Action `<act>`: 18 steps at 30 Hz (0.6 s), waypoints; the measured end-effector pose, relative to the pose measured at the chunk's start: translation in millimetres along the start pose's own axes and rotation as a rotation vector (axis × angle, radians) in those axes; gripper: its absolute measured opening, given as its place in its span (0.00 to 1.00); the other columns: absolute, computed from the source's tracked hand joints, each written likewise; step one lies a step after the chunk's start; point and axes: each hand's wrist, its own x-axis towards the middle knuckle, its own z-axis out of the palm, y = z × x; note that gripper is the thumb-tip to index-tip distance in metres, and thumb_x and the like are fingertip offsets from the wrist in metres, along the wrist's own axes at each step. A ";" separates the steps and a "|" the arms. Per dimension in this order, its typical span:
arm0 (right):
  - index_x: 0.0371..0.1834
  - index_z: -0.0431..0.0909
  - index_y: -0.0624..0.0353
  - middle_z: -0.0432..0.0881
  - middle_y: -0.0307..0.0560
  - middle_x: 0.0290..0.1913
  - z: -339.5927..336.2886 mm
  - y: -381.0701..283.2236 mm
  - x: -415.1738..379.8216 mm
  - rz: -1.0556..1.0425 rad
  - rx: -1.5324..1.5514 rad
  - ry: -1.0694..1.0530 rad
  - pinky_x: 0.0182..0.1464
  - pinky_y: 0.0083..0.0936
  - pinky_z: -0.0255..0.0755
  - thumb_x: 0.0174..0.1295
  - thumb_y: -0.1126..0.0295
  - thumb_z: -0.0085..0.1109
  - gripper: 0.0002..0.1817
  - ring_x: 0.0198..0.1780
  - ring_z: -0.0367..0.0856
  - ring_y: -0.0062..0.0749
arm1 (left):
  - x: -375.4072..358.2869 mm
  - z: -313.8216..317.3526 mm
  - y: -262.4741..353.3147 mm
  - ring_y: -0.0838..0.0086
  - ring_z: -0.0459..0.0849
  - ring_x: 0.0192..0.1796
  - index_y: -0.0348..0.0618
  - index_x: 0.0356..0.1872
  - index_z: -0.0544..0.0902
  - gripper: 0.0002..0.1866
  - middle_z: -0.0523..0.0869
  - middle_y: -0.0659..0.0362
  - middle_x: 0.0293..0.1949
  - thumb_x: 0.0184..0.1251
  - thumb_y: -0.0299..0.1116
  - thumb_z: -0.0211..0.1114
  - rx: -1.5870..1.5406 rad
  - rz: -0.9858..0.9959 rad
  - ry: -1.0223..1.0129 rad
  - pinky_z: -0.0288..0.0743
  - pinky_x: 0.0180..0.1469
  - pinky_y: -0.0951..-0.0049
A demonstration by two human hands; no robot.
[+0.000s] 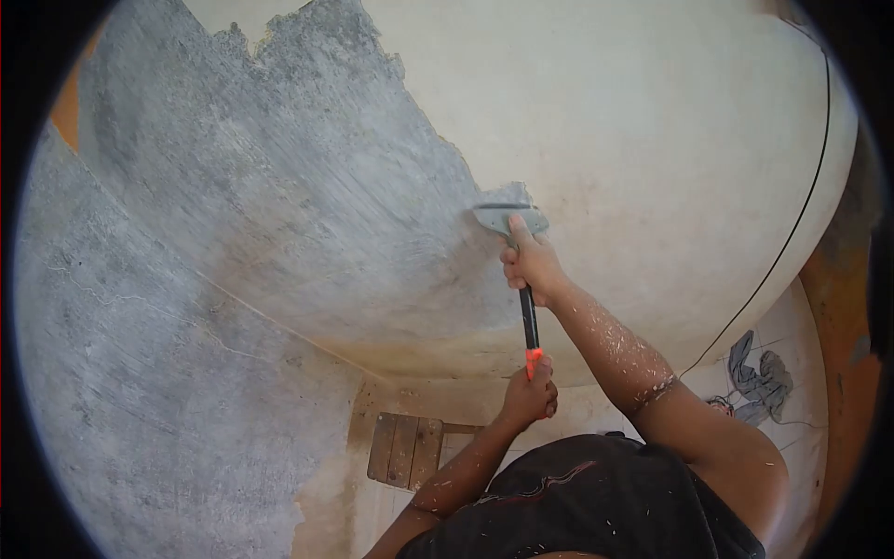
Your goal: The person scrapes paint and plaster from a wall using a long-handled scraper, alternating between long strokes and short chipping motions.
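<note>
A long-handled wall scraper (529, 321) has its wide grey head against the wall, at the border between bare grey plaster (307, 177) and cream paint (633, 130). High on the black handle, just below the head, my right hand (533, 265) is closed, its thumb lying up along the head. My left hand (531, 393) grips the lower end at the red-orange part of the handle. Pale flakes speckle both forearms. The blade's edge meets the wall beside a small scraped patch.
A small wooden stool (405, 451) stands by the wall's foot. A dark cable (778, 252) runs down the right side of the wall. Grey cloth (762, 380) lies on the tiled floor at right. A second bare grey wall (140, 354) meets this one at left.
</note>
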 end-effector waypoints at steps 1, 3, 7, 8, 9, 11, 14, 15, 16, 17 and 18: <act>0.35 0.66 0.56 0.60 0.30 0.17 2.6 -2.5 0.0 0.004 0.003 0.004 0.13 0.13 0.48 0.62 0.44 0.46 0.23 0.12 0.53 0.12 | -1.0 -1.6 2.7 0.77 0.67 0.09 0.45 0.24 0.65 0.20 0.64 0.64 0.10 0.67 0.50 0.48 0.001 -0.007 0.000 0.62 0.12 0.76; 0.35 0.67 0.56 0.60 0.30 0.17 6.6 -8.0 3.3 -0.023 0.045 -0.042 0.13 0.13 0.47 0.62 0.44 0.46 0.23 0.12 0.53 0.13 | -0.6 -4.1 10.0 0.77 0.67 0.09 0.45 0.23 0.65 0.20 0.64 0.64 0.10 0.67 0.50 0.48 -0.013 0.020 -0.013 0.62 0.12 0.76; 0.34 0.66 0.57 0.62 0.32 0.17 -3.9 4.7 5.3 -0.032 0.002 0.024 0.12 0.15 0.50 0.63 0.47 0.46 0.22 0.12 0.55 0.14 | 0.6 -1.0 -1.0 0.77 0.67 0.09 0.45 0.23 0.64 0.20 0.64 0.64 0.10 0.68 0.50 0.48 -0.030 0.017 0.005 0.62 0.12 0.76; 0.34 0.66 0.58 0.62 0.32 0.17 -8.9 9.6 5.4 -0.001 0.016 0.004 0.12 0.15 0.50 0.63 0.46 0.46 0.22 0.12 0.55 0.14 | -1.4 1.6 -3.3 0.77 0.67 0.09 0.45 0.23 0.64 0.20 0.64 0.64 0.10 0.68 0.50 0.48 -0.027 -0.024 0.004 0.62 0.12 0.76; 0.35 0.66 0.58 0.62 0.32 0.18 -7.6 7.0 2.8 0.028 0.030 -0.017 0.13 0.15 0.51 0.63 0.46 0.46 0.23 0.12 0.56 0.15 | -2.0 4.0 -2.3 0.77 0.67 0.09 0.45 0.23 0.64 0.20 0.64 0.64 0.10 0.68 0.49 0.48 -0.023 -0.063 0.001 0.62 0.12 0.76; 0.35 0.67 0.57 0.61 0.31 0.17 0.5 -4.2 6.3 0.003 0.014 -0.020 0.12 0.14 0.49 0.63 0.46 0.46 0.23 0.12 0.54 0.14 | 2.7 4.2 7.0 0.77 0.67 0.09 0.45 0.23 0.64 0.20 0.64 0.64 0.10 0.68 0.49 0.48 -0.015 -0.017 0.006 0.62 0.12 0.76; 0.35 0.67 0.56 0.60 0.30 0.17 9.1 -11.0 4.0 -0.025 0.013 -0.024 0.12 0.13 0.47 0.62 0.45 0.46 0.23 0.12 0.53 0.13 | 1.7 0.5 14.2 0.77 0.67 0.09 0.44 0.23 0.65 0.20 0.64 0.64 0.10 0.68 0.49 0.48 -0.021 0.010 0.013 0.62 0.12 0.76; 0.35 0.67 0.56 0.60 0.29 0.17 10.5 -12.3 5.0 -0.043 0.019 -0.031 0.12 0.13 0.47 0.62 0.45 0.46 0.23 0.12 0.53 0.13 | 2.4 -0.9 16.3 0.76 0.67 0.08 0.44 0.23 0.65 0.20 0.63 0.64 0.10 0.68 0.49 0.48 -0.036 0.009 0.009 0.62 0.12 0.75; 0.35 0.67 0.56 0.60 0.29 0.17 8.2 -10.3 6.1 -0.048 0.017 -0.035 0.12 0.13 0.47 0.62 0.45 0.46 0.23 0.12 0.53 0.13 | 3.8 0.2 13.6 0.76 0.67 0.08 0.44 0.23 0.65 0.20 0.63 0.64 0.10 0.68 0.49 0.48 -0.035 0.016 0.008 0.62 0.12 0.75; 0.35 0.67 0.56 0.60 0.29 0.17 3.0 -3.3 6.5 -0.035 -0.007 0.002 0.12 0.13 0.48 0.62 0.45 0.46 0.23 0.12 0.53 0.13 | 3.7 1.9 5.9 0.76 0.67 0.09 0.44 0.23 0.65 0.20 0.63 0.64 0.10 0.68 0.49 0.48 -0.028 0.002 0.019 0.62 0.12 0.75; 0.35 0.67 0.56 0.60 0.29 0.17 0.7 2.3 6.8 -0.018 -0.031 0.041 0.12 0.13 0.48 0.62 0.44 0.46 0.23 0.12 0.53 0.12 | 2.5 2.1 1.2 0.76 0.67 0.09 0.45 0.23 0.65 0.20 0.63 0.64 0.10 0.68 0.49 0.47 -0.023 -0.015 0.031 0.62 0.12 0.75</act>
